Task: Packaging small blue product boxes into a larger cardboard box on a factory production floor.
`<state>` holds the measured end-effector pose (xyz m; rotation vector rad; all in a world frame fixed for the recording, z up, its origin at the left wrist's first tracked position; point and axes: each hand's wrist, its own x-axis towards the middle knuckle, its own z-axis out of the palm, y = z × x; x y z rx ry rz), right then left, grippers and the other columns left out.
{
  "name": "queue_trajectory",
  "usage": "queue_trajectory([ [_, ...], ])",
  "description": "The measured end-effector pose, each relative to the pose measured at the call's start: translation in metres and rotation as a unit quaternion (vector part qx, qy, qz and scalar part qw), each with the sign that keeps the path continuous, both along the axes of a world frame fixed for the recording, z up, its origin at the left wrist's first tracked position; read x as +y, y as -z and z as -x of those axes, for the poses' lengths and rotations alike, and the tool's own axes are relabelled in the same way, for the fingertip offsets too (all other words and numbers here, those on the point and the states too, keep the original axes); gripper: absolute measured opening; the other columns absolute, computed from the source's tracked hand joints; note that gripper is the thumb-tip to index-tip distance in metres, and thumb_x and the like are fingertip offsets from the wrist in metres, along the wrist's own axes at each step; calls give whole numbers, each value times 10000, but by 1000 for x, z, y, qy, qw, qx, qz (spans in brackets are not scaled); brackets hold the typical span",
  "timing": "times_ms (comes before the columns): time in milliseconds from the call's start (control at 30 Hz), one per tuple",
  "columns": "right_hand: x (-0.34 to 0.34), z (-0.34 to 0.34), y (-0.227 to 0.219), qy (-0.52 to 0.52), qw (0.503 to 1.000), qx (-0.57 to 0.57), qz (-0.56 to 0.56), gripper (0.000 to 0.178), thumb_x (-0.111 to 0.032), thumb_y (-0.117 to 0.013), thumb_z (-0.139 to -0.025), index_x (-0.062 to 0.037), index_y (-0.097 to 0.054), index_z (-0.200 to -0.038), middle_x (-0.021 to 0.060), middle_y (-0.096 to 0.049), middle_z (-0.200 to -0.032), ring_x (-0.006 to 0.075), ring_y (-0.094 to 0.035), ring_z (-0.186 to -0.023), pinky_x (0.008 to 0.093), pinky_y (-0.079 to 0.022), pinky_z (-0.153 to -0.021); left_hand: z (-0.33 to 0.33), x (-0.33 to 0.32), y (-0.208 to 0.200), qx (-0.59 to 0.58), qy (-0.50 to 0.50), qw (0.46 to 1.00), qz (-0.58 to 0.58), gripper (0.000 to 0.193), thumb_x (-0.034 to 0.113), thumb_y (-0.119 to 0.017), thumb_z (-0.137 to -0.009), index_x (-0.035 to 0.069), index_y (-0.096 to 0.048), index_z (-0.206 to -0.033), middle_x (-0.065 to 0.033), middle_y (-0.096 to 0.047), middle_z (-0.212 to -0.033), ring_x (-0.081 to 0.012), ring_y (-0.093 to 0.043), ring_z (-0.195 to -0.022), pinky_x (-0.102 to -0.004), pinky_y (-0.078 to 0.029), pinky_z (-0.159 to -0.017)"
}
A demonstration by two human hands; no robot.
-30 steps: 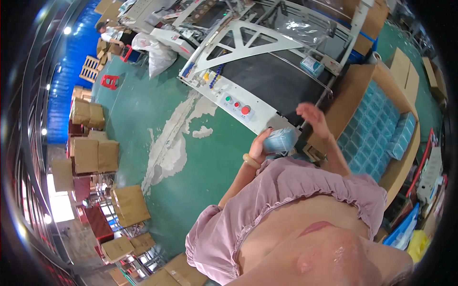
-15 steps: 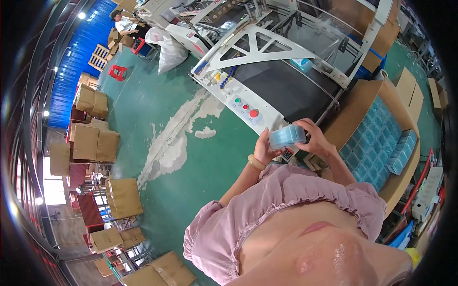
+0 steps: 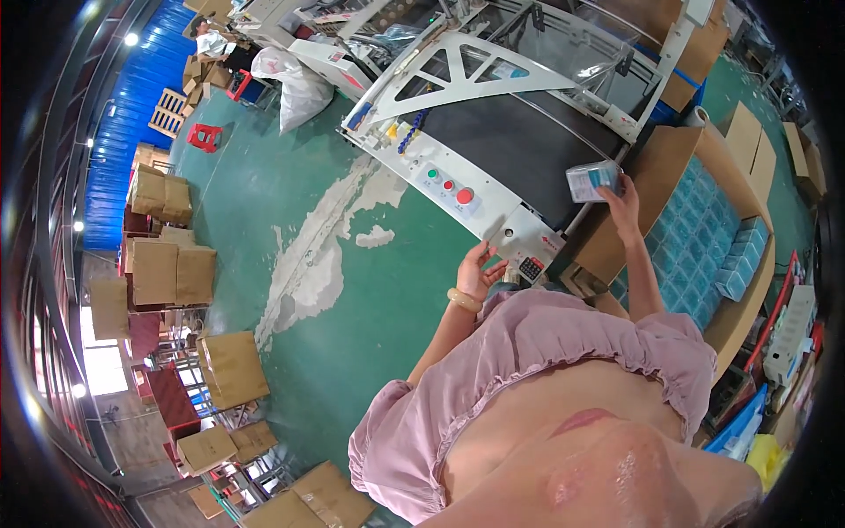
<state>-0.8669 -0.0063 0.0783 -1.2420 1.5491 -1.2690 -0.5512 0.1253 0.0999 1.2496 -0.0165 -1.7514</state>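
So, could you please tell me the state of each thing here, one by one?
Blue pack: held by the right hand
Left hand: empty, open, fingers slightly curled
Large cardboard box: open, with packs in rows inside
Black belt: partly behind the white frame; running or stopped, cannot tell
White sack: bulging
Red stool: standing on the floor

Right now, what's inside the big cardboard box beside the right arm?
The cardboard box holds rows of blue packs, with a few more on top at the right. The right forearm hides some; whatever lies beneath the top packs can't be seen.
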Motion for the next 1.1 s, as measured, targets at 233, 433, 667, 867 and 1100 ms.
queue_trajectory([
  [233,-11,16,21,124,985,-118,-12,441,-258,-718,-718,-22,-531,-1040,27,-565,-890,97,-520,-737,240,-417,-617,-3,-5,-3,3,13,1000,11,389,329,-597,-823,100,-484,-1117,-61,-503,-1091,-294,-577,-872,-347,-486,-714],
  [433,-88,78,85,359,927,84,-62,522,-403,-771,-617,5,-561,-865,81,-576,-780,140,-546,-638,291,-409,-485,1,-19,-11,-14,57,998,19,349,320,-572,-843,104,-493,-1105,-58,-532,-1064,-278,-577,-884,-338,-490,-735],
  [667,-117,70,77,388,895,-47,-215,453,-407,-775,-603,-26,-602,-777,67,-570,-716,159,-533,-548,305,-383,-421,-8,-18,9,4,116,993,-9,380,318,-542,-867,94,-474,-1166,-78,-509,-1117,-302,-565,-927,-366,-493,-766],
  [867,-119,63,80,312,902,-177,-240,405,-380,-774,-614,-53,-598,-775,26,-505,-674,138,-487,-541,282,-327,-403,6,-22,21,16,157,987,1,381,302,-528,-871,78,-476,-1175,-81,-504,-1135,-291,-569,-925,-359,-483,-779],
  [1100,-112,107,80,188,959,97,-190,370,-336,-705,-732,-12,-636,-898,107,-633,-871,222,-586,-800,371,-455,-724,142,-31,-16,28,306,951,42,290,254,-546,-882,103,-505,-1126,-62,-562,-1038,-210,-610,-768,-290,-495,-686],
])
